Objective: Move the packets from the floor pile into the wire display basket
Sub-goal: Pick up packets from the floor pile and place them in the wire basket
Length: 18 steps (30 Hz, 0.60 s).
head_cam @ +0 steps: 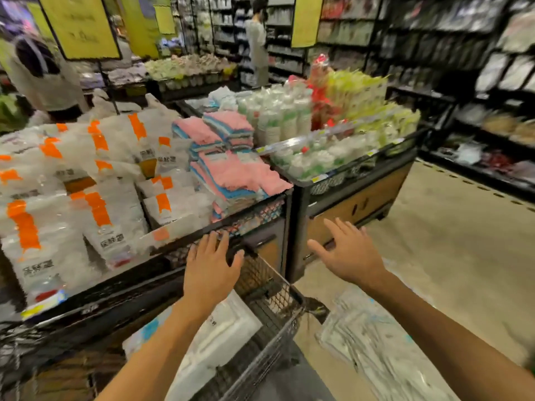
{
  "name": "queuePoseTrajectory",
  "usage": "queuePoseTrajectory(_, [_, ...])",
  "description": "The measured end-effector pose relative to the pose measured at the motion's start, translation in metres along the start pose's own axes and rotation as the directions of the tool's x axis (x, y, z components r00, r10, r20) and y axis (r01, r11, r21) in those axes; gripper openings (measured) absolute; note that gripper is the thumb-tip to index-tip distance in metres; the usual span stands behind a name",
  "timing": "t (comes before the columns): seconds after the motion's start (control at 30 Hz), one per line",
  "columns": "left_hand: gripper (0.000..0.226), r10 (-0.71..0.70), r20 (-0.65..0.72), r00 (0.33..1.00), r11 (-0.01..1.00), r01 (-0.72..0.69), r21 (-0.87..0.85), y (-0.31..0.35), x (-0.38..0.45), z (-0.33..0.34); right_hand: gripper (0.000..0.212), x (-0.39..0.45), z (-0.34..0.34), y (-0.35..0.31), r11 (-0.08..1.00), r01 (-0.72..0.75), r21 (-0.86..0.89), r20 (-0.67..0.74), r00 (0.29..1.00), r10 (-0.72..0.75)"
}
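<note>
A pile of clear plastic packets (373, 340) lies on the floor at the lower right. A wire display basket (278, 302) stands low in front of me, and a white packet (220, 334) rests inside it. My left hand (210, 266) hovers over the basket's far end with fingers spread and holds nothing. My right hand (347, 253) is stretched forward above the floor, fingers straight and empty, a little beyond the pile. The frame is blurred by motion.
A display table (202, 227) at the left carries white packets with orange stripes (95, 204) and stacked pink and blue cloths (231, 166). A second table (359, 198) holds cups and green packs. Two people stand at the back. Shelves line the right wall.
</note>
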<state>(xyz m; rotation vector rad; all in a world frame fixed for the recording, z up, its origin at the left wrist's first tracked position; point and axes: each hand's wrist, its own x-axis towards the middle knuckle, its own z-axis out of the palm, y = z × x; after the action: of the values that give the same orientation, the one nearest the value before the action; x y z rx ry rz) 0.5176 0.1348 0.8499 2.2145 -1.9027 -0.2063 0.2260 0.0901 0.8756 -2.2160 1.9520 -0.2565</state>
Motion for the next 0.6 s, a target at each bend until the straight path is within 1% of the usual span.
queuePoseTrajectory(0.1, [0.070, 0.122, 0.016, 0.992, 0.992, -0.122, -0.009, 0.053, 0.005, 0.012, 0.088, -0.026, -0.018, 0.055, 0.991, -0.124, 0.042, -0.030, 0.992, 0.125])
queuePoseTrajectory(0.17, [0.069, 0.182, 0.031, 0.983, 0.983, -0.181, -0.031, 0.088, 0.009, 0.018, 0.103, -0.041, -0.028, 0.090, 0.984, -0.169, 0.048, -0.083, 0.981, 0.173])
queuePoseTrajectory(0.2, [0.070, 0.213, 0.036, 0.976, 0.977, -0.212, -0.025, 0.106, 0.011, 0.020, 0.105, -0.048, -0.032, 0.108, 0.981, -0.187, 0.051, -0.098, 0.977, 0.191])
queuePoseTrajectory(0.3, [0.070, 0.298, 0.045, 0.953, 0.954, -0.300, 0.022, 0.163, 0.020, 0.034, 0.079, -0.064, -0.041, 0.163, 0.963, -0.262, 0.061, -0.102, 0.958, 0.267])
queuePoseTrajectory(0.33, [0.070, 0.319, 0.049, 0.946, 0.947, -0.321, 0.031, 0.184, 0.023, 0.040, 0.075, -0.068, -0.044, 0.183, 0.956, -0.288, 0.056, -0.106, 0.950, 0.293])
queuePoseTrajectory(0.47, [0.070, 0.398, 0.090, 0.913, 0.915, -0.403, 0.038, 0.264, 0.030, 0.071, 0.076, -0.086, -0.052, 0.262, 0.918, -0.390, 0.066, -0.124, 0.910, 0.396])
queuePoseTrajectory(0.6, [0.070, 0.475, 0.134, 0.870, 0.874, -0.484, 0.047, 0.339, 0.038, 0.105, 0.078, -0.104, -0.059, 0.338, 0.861, -0.502, 0.083, -0.140, 0.849, 0.509])
